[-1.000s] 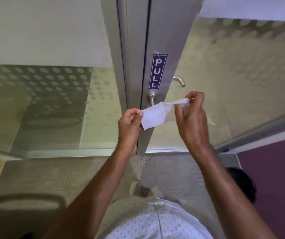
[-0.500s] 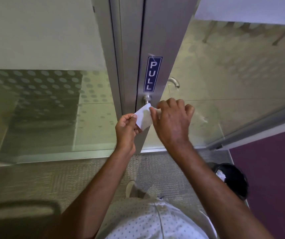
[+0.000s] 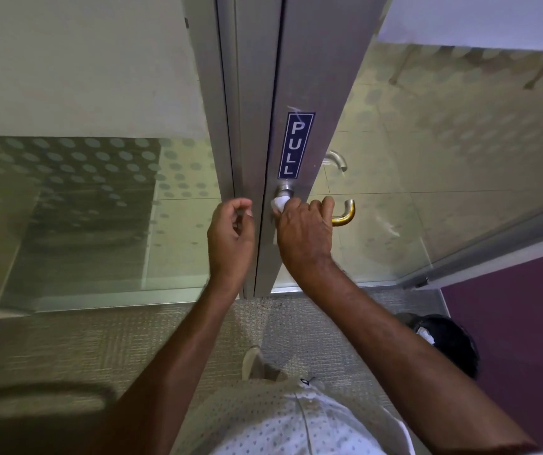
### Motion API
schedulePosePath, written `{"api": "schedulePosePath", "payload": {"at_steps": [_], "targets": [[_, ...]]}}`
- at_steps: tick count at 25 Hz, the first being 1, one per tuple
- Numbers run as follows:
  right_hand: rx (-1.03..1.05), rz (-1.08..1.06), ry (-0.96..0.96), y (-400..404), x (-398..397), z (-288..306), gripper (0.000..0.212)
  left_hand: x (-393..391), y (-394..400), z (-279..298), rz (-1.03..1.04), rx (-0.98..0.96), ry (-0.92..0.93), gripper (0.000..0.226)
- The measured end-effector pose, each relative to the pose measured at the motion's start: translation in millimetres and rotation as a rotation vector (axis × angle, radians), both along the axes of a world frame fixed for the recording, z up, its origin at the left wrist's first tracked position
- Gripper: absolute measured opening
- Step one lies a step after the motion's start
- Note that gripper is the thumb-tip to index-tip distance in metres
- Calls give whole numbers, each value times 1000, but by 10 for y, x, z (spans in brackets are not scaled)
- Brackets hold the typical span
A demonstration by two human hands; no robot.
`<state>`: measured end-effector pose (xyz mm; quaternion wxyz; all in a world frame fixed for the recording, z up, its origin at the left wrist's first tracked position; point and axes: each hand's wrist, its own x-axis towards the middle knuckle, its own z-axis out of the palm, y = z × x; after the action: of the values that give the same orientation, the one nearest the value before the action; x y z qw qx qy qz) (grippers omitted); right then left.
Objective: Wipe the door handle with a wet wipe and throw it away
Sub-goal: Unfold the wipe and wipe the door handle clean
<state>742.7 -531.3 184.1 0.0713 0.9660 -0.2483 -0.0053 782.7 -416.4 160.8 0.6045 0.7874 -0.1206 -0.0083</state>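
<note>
A metal lever door handle [image 3: 345, 213] sticks out of the grey door frame below a blue PULL sticker [image 3: 295, 146]. My right hand [image 3: 303, 236] is wrapped over the handle's near part, pressing a white wet wipe [image 3: 279, 203] against it close to the round base. Only a small bunched bit of the wipe shows past my fingers. The handle's curved free end pokes out to the right of my knuckles. My left hand [image 3: 230, 236] hovers just left of the handle, fingers loosely curled and holding nothing.
A black lined bin [image 3: 447, 343] stands on the carpet at the lower right by the purple wall. Glass panels flank the door on both sides. A second handle [image 3: 337, 160] shows behind the glass. A dark chair back [image 3: 33, 399] sits at the lower left.
My left hand has let go of the wipe and drawn back to the left. My right hand has bunched the wipe and closed over the door handle.
</note>
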Motion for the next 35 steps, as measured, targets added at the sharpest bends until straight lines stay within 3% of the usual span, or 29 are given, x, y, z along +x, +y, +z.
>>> {"api": "schedulePosePath", "payload": {"at_steps": [3, 7, 10, 15, 21, 27, 29, 32, 35], "targets": [[35, 32, -72, -60, 26, -19, 55, 77, 1, 219, -40, 31, -214, 19], [3, 64, -178, -29, -46, -70, 36, 129, -24, 372, -73, 58, -389, 20], [-79, 113, -184, -44, -225, -147, 17, 138, 5, 422, -86, 89, -443, 21], [-226, 149, -124, -57, -395, -93, 40, 195, 52, 386, -72, 95, -468, 21], [-163, 85, -38, 17, -187, -93, 17, 221, -5, 435, -82, 166, -596, 24], [-7, 79, -192, -84, -30, -44, 61, 276, -109, 494, -58, 369, -895, 25], [0, 99, -230, -89, -132, -81, 51, 308, -148, 507, -57, 415, -969, 25], [-68, 177, -275, -130, -337, -198, 17, 379, -168, 488, -85, 470, -1023, 36], [-130, 197, -261, -169, -302, -213, 13, 487, -150, 466, -57, 544, -1042, 56]]}}
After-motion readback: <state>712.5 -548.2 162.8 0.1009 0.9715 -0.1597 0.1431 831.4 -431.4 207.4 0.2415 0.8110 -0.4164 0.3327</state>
